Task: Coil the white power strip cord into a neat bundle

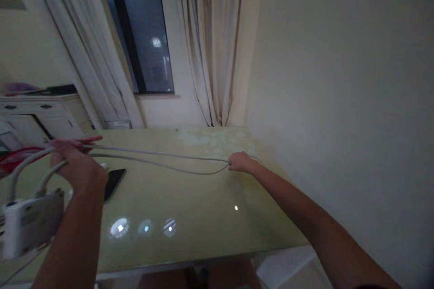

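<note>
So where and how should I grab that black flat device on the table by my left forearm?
Probably by its exposed right edge, coming from the right and pinching it top and underside. The black flat device lies thin and flat on the table, while your left forearm blocks its left side.

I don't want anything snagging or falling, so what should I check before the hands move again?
1. Right hand closed on the cable: ok, the two strands meet at its fingers.
2. Left hand gripping firmly: cannot tell; the strands pass through it, but it is blurred.
3. Strands between the hands free of knots: ok, none shows.
4. Both strands straight: not ok, the lower one bows.
5. White box supported: cannot tell whether it hangs or rests.
6. Dark flat device well apart from the left forearm in view: not ok, it shows right beside it, on the table.
</note>
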A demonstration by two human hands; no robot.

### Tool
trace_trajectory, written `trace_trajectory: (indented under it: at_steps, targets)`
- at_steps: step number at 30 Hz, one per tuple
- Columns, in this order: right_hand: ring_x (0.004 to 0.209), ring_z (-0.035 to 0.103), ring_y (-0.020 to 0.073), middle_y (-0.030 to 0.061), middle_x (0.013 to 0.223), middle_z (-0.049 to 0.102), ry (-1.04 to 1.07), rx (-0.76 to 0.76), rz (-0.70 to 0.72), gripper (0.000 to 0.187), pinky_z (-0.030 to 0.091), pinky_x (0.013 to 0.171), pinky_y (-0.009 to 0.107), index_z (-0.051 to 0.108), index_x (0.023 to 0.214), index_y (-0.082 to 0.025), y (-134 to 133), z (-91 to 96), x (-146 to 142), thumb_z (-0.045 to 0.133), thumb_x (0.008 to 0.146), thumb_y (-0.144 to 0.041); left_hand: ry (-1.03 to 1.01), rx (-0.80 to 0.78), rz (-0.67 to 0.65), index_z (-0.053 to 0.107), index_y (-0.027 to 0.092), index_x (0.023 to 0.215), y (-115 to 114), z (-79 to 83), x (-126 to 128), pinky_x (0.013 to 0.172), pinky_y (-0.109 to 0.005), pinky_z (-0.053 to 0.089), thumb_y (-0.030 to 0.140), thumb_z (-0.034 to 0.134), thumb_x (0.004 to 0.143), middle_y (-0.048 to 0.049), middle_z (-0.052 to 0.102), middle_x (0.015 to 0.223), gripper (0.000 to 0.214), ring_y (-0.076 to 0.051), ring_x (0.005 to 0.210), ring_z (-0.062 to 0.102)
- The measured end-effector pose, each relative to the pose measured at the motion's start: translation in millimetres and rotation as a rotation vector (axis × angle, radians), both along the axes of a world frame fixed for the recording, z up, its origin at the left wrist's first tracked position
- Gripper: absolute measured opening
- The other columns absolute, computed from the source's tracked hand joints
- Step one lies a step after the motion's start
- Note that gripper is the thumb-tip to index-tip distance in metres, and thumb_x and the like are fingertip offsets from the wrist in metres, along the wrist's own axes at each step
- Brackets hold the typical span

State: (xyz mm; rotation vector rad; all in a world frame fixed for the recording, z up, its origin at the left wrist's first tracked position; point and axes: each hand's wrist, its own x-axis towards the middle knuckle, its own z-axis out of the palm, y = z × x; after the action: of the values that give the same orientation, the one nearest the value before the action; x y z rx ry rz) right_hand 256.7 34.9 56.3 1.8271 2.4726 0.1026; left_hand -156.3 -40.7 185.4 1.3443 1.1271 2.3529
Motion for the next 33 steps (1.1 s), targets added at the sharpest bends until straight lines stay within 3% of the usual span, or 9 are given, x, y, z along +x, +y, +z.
trace_trajectory:
  at_steps: [6, 8, 10, 13, 16, 20, 25, 29, 33]
  targets:
    - [0.151, 0.031, 0.0376, 0.0257, 0.159, 0.039, 0.050, 0.316, 0.075, 0.085, 0.020, 0.123, 0.053, 0.052, 0.149, -0.012, 62.5, 31.3, -24.5, 0.086, 0.071, -0.013, 0.269, 0.033, 0.258, 0.055, 0.020, 0.086, 23.7, -53.0, 42.5, 0.075, -0.032, 0.055, 0.044, 0.039, 0.104, -0.0038, 0.066, 0.083, 0.035, -0.017, 0.078, 0.066]
    - [0.150, 0.032, 0.0384, 0.0239, 0.161, 0.036, 0.186, 0.396, 0.139, 0.100, 0.022, 0.123, 0.055, 0.046, 0.153, -0.016, 75.2, 34.0, -43.8, 0.091, 0.065, -0.014, 0.366, 0.091, 0.287, 0.056, 0.020, 0.083, 29.1, -75.6, 64.7, 0.083, -0.036, 0.054, 0.044, 0.038, 0.104, -0.0062, 0.067, 0.087, 0.036, -0.019, 0.086, 0.065]
    - [0.139, 0.048, 0.0337, 0.0209, 0.152, 0.049, 0.451, 0.370, 0.178, 0.082, 0.036, 0.117, 0.051, 0.050, 0.149, -0.018, 74.3, 26.2, -66.4, 0.085, 0.075, -0.022, 0.528, 0.099, 0.277, 0.061, 0.020, 0.085, 32.3, -96.9, 86.4, 0.094, -0.040, 0.050, 0.040, 0.043, 0.103, -0.0080, 0.068, 0.094, 0.033, -0.021, 0.096, 0.062]
    - [0.106, 0.066, 0.0210, 0.0172, 0.134, 0.060, 0.960, 0.327, 0.211, 0.050, 0.055, 0.096, 0.041, 0.050, 0.146, -0.017, 43.2, 0.5, -92.8, 0.054, 0.096, -0.021, 0.662, 0.081, 0.247, 0.066, 0.019, 0.087, 33.0, -123.7, 115.2, 0.096, -0.041, 0.048, 0.034, 0.047, 0.103, -0.0102, 0.065, 0.103, 0.029, -0.023, 0.103, 0.058]
    - [0.113, 0.063, 0.0207, 0.0141, 0.143, 0.054, 1.167, 0.393, 0.518, 0.060, 0.057, 0.094, 0.039, 0.038, 0.153, -0.024, -10.0, -21.9, -98.3, 0.050, 0.095, -0.022, 0.846, -0.031, 0.140, 0.073, 0.021, 0.093, 31.4, -142.1, 139.6, 0.092, -0.039, 0.050, 0.032, 0.053, 0.099, -0.0101, 0.060, 0.108, 0.023, -0.025, 0.106, 0.053]
    - [0.136, 0.051, 0.0297, 0.0145, 0.152, 0.047, 1.002, 0.687, 0.695, 0.067, 0.049, 0.108, 0.049, 0.040, 0.155, -0.027, -64.1, -30.2, -87.5, 0.058, 0.091, -0.029, 1.043, -0.179, -0.060, 0.075, 0.026, 0.103, 29.7, -152.2, 161.6, 0.087, -0.035, 0.053, 0.025, 0.057, 0.096, -0.0079, 0.059, 0.113, 0.020, -0.024, 0.109, 0.054]
    - [0.127, 0.060, 0.0237, 0.0085, 0.139, 0.064, 0.781, 0.787, 0.809, 0.048, 0.050, 0.106, 0.042, 0.054, 0.147, -0.032, -75.5, -37.6, -82.5, 0.054, 0.099, -0.029, 1.127, -0.315, -0.284, 0.072, 0.029, 0.118, 29.9, -159.1, 165.2, 0.080, -0.031, 0.057, 0.028, 0.049, 0.101, -0.0051, 0.063, 0.112, 0.029, -0.017, 0.090, 0.064]
    - [0.117, 0.068, 0.0239, 0.0113, 0.124, 0.073, 1.137, 0.617, 0.658, 0.046, 0.054, 0.098, 0.041, 0.068, 0.130, -0.023, -73.3, -43.5, -76.5, 0.038, 0.107, -0.049, 1.068, -0.094, -0.204, 0.070, 0.028, 0.124, 32.9, -168.9, 148.5, 0.082, -0.033, 0.059, 0.028, 0.049, 0.101, -0.0086, 0.065, 0.117, 0.032, -0.021, 0.104, 0.066]
    - [0.081, 0.075, 0.0202, 0.0066, 0.085, 0.077, 1.766, 0.645, 0.080, 0.046, 0.057, 0.080, 0.036, 0.069, 0.111, -0.019, -61.7, -36.1, -53.7, 0.036, 0.107, -0.051, 0.685, 0.002, 0.086, 0.072, 0.019, 0.112, 35.4, -171.2, 121.2, 0.076, -0.031, 0.057, 0.033, 0.045, 0.103, -0.0100, 0.064, 0.105, 0.032, -0.019, 0.093, 0.067]
